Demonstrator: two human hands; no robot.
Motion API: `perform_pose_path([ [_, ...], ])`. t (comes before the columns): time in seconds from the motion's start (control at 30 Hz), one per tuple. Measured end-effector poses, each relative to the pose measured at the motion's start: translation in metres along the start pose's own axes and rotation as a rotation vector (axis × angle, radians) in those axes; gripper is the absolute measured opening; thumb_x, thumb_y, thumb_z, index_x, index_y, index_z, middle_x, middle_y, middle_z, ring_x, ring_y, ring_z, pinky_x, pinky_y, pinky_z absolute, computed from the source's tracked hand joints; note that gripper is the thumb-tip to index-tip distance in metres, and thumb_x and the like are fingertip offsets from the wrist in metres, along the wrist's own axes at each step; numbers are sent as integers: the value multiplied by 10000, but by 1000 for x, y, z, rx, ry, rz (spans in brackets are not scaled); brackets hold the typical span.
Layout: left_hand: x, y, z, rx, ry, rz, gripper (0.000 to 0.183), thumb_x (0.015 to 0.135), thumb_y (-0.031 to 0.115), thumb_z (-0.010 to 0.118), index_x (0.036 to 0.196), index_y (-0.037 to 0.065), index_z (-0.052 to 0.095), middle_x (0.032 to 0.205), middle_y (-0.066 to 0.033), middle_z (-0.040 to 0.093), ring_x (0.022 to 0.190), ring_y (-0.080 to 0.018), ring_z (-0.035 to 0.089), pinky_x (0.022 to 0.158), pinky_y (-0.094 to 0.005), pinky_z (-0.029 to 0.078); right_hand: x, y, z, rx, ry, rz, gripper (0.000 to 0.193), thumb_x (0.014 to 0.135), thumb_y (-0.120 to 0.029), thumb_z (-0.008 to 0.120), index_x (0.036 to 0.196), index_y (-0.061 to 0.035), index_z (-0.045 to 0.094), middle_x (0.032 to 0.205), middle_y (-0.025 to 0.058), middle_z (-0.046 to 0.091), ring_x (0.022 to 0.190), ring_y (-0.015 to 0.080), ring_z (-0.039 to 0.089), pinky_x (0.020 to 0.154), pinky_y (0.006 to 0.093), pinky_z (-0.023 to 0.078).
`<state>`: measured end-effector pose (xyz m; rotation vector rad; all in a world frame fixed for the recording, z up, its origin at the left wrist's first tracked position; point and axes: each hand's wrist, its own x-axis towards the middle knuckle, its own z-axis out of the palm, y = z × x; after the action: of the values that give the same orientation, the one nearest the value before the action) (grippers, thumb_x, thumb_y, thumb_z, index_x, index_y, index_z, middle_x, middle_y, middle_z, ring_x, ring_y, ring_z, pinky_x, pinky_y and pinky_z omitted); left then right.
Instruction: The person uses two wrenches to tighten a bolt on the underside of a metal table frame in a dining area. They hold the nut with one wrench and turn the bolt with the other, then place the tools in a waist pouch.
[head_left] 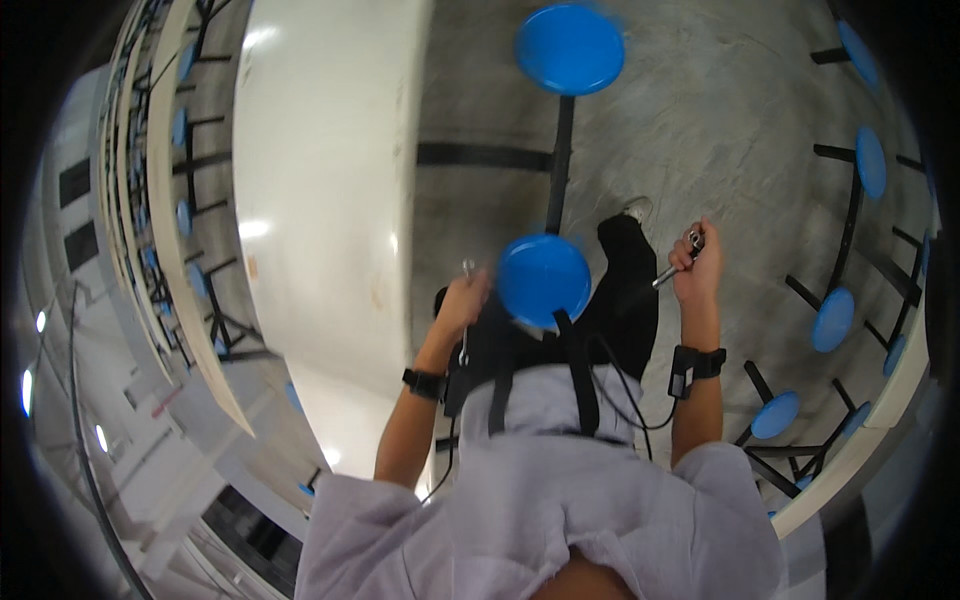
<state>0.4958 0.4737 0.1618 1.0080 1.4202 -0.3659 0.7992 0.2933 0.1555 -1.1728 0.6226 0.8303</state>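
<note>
My left hand (463, 301) is closed round a slim silver wrench (468, 267), whose ends stick out above and below the fist. It is beside the edge of a long white table (330, 180), just left of a round blue stool seat (545, 278). Out to the right over the floor, my right hand (704, 262) grips a ratchet wrench (664, 277); its silver shaft points down and left from the fingers, and its round head shows by the thumb. Part of each tool is hidden by the fingers.
Another blue stool seat (570, 48) stands farther ahead, joined by a black metal frame (562, 160) to the table. More blue stools (833, 320) on black legs line the right side. Rows of tables (165, 200) fill the left. A black strap and cable are on each wrist.
</note>
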Motion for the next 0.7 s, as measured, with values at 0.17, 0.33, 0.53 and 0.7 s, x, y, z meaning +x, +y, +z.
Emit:
perform_pose_path([
  [0.17,102,5,17,250,26,-90,353,889,413,520,912,68,444,674,7,410,515,-69,361,405,-205,272,66,38,-8,-122,59,92,224,860,-287,572,772,-97,490,615,-10,358,479,82,340,432,235,256],
  [0.33,255,-45,23,576,16,315,445,910,246,447,1228,-55,370,1019,-205,587,914,-324,573,775,-384,443,133,104,6,-406,88,101,205,862,-256,594,869,-74,501,646,-30,375,505,54,348,443,207,269],
  [0.53,316,-31,58,434,-110,145,475,926,190,415,1340,-35,350,1299,-226,457,1224,-312,413,1009,-336,303,202,175,-16,-426,27,153,252,869,-300,599,875,-64,511,617,-14,394,462,59,326,431,218,250],
  [0.7,313,-17,79,397,-113,339,439,884,130,448,1289,-32,394,1169,-297,514,1059,-418,519,900,-405,409,229,162,19,-559,-125,82,246,874,-310,593,878,-73,527,659,-22,410,515,53,341,456,206,280],
])
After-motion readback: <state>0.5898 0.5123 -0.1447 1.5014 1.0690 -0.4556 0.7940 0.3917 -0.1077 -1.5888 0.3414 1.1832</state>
